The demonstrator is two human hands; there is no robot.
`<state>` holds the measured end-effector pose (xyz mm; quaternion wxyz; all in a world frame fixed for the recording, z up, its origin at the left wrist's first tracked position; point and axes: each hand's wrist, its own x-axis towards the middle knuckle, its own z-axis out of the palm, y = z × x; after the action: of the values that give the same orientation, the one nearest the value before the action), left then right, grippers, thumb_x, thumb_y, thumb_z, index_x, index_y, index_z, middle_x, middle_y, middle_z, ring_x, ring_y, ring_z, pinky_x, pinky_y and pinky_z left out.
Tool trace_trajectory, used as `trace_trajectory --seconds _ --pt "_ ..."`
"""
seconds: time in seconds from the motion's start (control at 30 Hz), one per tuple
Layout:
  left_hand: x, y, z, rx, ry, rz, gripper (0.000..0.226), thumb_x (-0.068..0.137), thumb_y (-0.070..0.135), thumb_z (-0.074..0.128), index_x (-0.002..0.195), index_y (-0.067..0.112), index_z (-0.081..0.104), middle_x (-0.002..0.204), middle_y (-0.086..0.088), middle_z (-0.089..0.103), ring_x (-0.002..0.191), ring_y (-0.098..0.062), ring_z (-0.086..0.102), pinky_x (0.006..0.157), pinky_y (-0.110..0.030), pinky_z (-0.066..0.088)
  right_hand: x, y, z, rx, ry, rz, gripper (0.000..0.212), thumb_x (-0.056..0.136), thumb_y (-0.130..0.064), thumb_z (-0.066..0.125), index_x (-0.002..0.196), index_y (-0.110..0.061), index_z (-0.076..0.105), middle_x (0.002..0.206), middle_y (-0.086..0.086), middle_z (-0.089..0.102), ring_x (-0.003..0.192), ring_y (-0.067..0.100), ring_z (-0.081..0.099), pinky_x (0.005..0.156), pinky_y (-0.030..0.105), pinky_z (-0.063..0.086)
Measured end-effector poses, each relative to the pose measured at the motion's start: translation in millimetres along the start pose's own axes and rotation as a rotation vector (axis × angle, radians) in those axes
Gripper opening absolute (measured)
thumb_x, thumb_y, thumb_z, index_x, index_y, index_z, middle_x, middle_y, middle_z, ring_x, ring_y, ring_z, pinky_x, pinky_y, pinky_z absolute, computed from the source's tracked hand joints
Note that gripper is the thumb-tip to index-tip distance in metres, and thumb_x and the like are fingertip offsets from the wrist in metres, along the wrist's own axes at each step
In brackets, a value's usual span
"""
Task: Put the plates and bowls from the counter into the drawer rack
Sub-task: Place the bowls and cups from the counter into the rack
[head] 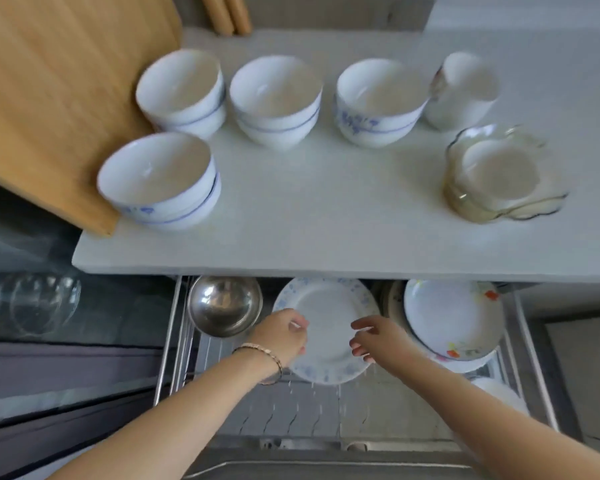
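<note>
A person's two hands hold a blue-patterned plate [326, 323], tilted, in the open drawer rack [291, 410] below the counter [326, 220]; the left hand [284, 336] grips its left edge, the right hand [378, 341] its right edge. A steel bowl [224, 304] sits just left of it, flowered plates [454, 317] just right; stacked bowls [274, 98] stand on the counter.

Bowls [276, 98] on counter [326, 220], above drawer rack [291, 410]

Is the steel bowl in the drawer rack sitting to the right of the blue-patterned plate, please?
No, the steel bowl sits to the left of the blue-patterned plate in the drawer rack.
</note>
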<state>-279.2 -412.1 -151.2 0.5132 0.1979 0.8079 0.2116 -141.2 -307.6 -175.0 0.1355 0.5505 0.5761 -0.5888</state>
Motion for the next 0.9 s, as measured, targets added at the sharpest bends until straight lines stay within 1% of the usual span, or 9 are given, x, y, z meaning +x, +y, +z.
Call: trace_trajectory --seconds 0.07,0.13,0.3,0.43,0.5,0.57,0.67,0.77,0.9 --pt "-7 44 10 -0.047 -0.001 0.091 0.02 0.092 0.009 0.044 0.106 0.014 0.058 0.078 0.001 0.063 0.066 -0.011 0.06 0.067 -0.022 0.049 -19 -9 -38 0.1 0.064 -0.039 0.024 0.089 -0.001 0.045 0.109 -0.006 0.057 0.066 0.006 0.059 0.053 0.014 0.055 0.049 0.017 0.044" --pt "-11 88 22 -0.146 -0.002 0.136 0.014 0.092 0.01 0.045 0.099 0.015 0.055 0.07 0.003 0.061 0.063 -0.012 0.06 0.063 -0.023 0.049 -34 -16 -78 0.22 0.144 -0.061 0.017 0.092 -0.005 0.046 0.104 -0.004 0.057 0.062 0.008 0.056 0.047 0.014 0.052 0.042 0.017 0.042" --pt "-1 178 63 -0.453 -0.043 0.077 0.026 0.09 0.011 0.05 0.116 0.013 0.049 0.075 -0.001 0.054 0.059 -0.014 0.059 0.056 -0.026 0.049 -36 -32 -173 0.538 0.274 -0.021 0.026 0.097 -0.025 0.044 0.114 -0.005 0.046 0.087 0.015 0.062 0.066 0.024 0.062 0.059 0.03 0.053" --pt "14 231 91 -0.634 -0.098 0.016 0.016 0.092 0.022 0.053 0.087 0.007 0.052 0.087 -0.006 0.053 0.063 -0.015 0.057 0.059 -0.029 0.048 -11 -44 -220 0.72 0.301 -0.066 0.047 0.095 -0.029 0.047 0.135 -0.007 0.035 0.103 0.026 0.059 0.067 0.029 0.066 0.054 0.032 0.057" --pt "24 246 102 -0.711 -0.068 0.031 0.025 0.094 0.02 0.05 0.113 0.004 0.05 0.102 -0.011 0.057 0.061 -0.017 0.057 0.059 -0.031 0.049 -1 -49 -229 0.726 0.26 -0.087 0.035 0.096 -0.018 0.045 0.129 -0.009 0.04 0.097 0.026 0.06 0.066 0.028 0.066 0.053 0.031 0.059" --pt "36 253 110 -0.758 -0.023 0.05 0.041 0.094 0.012 0.047 0.133 0.009 0.036 0.109 -0.015 0.056 0.063 -0.024 0.059 0.057 -0.033 0.051 3 -51 -231 0.742 0.219 -0.099 0.022 0.095 -0.006 0.04 0.116 -0.013 0.042 0.088 0.023 0.06 0.065 0.028 0.064 0.055 0.031 0.059" --pt "47 255 115 -0.86 0.059 0.07 0.046 0.089 -0.004 0.041 0.131 0.013 0.042 0.11 -0.017 0.057 0.076 -0.033 0.062 0.047 -0.037 0.057 6 -51 -231 0.797 0.222 -0.121 0.023 0.091 0.003 0.039 0.106 -0.015 0.04 0.077 0.017 0.06 0.061 0.026 0.062 0.055 0.029 0.058" --pt "34 247 113 -0.941 0.102 0.06 0.044 0.087 -0.011 0.039 0.121 0.016 0.05 0.104 -0.014 0.057 0.064 -0.028 0.06 0.045 -0.034 0.056 -5 -41 -228 0.754 0.231 -0.114 0.022 0.089 0.003 0.046 0.102 -0.014 0.046 0.074 0.013 0.063 0.055 0.021 0.065 0.053 0.025 0.058" --pt "-8 201 98 -0.917 0.11 0.058 0.044 0.089 -0.008 0.045 0.111 0.03 0.045 0.077 -0.008 0.064 0.057 -0.018 0.065 0.046 -0.026 0.058 -37 -15 -218 0.506 0.142 -0.143 0.027 0.087 -0.007 0.059 0.112 -0.015 0.054 0.077 0.008 0.068 0.06 0.015 0.069 0.052 0.023 0.055"
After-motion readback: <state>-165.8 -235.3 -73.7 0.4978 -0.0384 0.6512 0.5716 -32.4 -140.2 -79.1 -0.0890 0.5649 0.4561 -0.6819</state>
